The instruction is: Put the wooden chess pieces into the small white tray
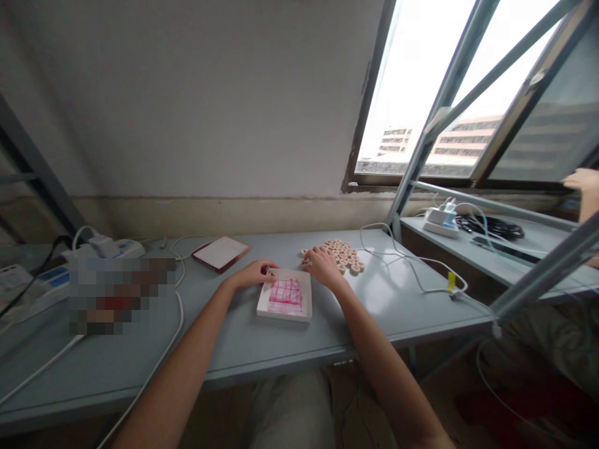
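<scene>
A shallow white box (284,317) lies on the grey table in front of me, with a hand-drawn pink grid (286,295) inside it. My left hand (255,274) is at the box's far left corner, thumb and finger closed on a small round wooden game piece (272,272). Right of the box, my right hand (322,265) curves down at the near left of a pile of round wooden game pieces (344,252). Its fingertips are closed on one piece (306,264), partly covered by the fingers.
Behind the box on the left lies a dark-red-edged lid (224,254). White cables (180,312) run along the left, and another cable (421,280) loops on the right. Power strips (124,249) stand far left. A metal post (412,168) rises at the right; another person's arm (589,193) shows there.
</scene>
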{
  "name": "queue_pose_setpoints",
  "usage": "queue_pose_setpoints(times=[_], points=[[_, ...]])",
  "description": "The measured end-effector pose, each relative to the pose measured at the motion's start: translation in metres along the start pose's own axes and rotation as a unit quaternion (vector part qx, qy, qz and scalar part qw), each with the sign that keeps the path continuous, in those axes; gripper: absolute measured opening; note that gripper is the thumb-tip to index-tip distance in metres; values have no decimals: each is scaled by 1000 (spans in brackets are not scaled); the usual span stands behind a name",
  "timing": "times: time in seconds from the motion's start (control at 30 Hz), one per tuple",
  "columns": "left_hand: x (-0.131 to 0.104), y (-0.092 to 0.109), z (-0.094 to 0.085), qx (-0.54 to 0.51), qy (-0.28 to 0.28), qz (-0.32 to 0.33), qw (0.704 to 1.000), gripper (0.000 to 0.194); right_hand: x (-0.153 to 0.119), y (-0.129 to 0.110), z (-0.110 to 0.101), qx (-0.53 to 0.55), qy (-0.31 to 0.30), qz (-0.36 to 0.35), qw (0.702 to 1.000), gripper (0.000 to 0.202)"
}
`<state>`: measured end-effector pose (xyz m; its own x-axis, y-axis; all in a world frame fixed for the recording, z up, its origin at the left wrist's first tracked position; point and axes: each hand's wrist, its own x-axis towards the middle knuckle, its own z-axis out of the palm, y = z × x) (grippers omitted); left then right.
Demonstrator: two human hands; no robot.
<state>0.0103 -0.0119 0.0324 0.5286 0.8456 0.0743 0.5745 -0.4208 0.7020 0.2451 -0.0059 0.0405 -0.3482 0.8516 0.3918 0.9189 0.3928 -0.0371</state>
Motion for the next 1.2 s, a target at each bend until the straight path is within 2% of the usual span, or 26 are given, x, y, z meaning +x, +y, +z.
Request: queue_pose_setpoints(times=[0.13, 0.2, 0.33, 0.43, 0.63, 0.83, 0.97, 1.07, 1.2], points=[[-2, 2, -2, -10, -11, -4, 1000, 46, 2, 0, -12, 72, 31, -13, 997, 19], [-2, 3, -3, -13, -14, 1, 1000, 45, 3, -3, -20, 140, 29, -53, 988, 21], [-3, 5, -3, -13, -12, 2, 1000, 45, 3, -18, -26, 226, -55, -150, 961, 21], [-3, 9, -4, -19, -19, -4, 1000, 45, 1, -28, -20, 202, -74, -171, 961, 23], [-1, 8, -3, -28, -22, -4, 999, 38, -1, -38, -14, 148, -43, -192, 969, 16], [3, 6, 4, 8, -4, 20, 1000, 39, -1, -40, -12, 130, -35, -209, 968, 9], [3, 10, 7, 53, 29, 21, 998, 39, 1, -37, -14, 127, -35, -228, 965, 4], [2, 11, 8, 64, 35, 11, 997, 37, 2, -28, -19, 130, -17, -190, 973, 8], [1, 11, 7, 52, 31, -8, 998, 35, 1, -4, -23, 74, 17, -35, 997, 11]])
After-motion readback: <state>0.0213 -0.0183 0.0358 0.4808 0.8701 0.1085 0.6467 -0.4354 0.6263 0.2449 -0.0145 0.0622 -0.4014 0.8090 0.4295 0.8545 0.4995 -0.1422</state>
